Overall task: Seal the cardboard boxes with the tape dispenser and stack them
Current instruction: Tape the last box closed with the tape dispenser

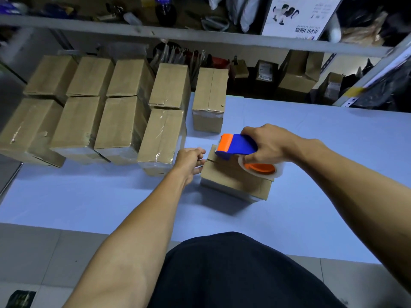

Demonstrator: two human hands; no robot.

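A small cardboard box (231,177) lies on the white table (311,174) in front of me. My right hand (269,144) grips the blue and orange tape dispenser (238,146) above the box, its clear tape roll (261,168) resting on the box top. My left hand (192,157) is at the box's left end, fingers curled and pinching the clear tape end there. Several taped boxes (120,127) stand in rows at the table's left, and one more box (210,100) stands alone behind the dispenser.
A metal shelf (200,35) runs behind the table with clutter above and below it. More cartons (298,72) and dark bags sit under the shelf at the back right. Bare table surface lies to the right and in front of the box.
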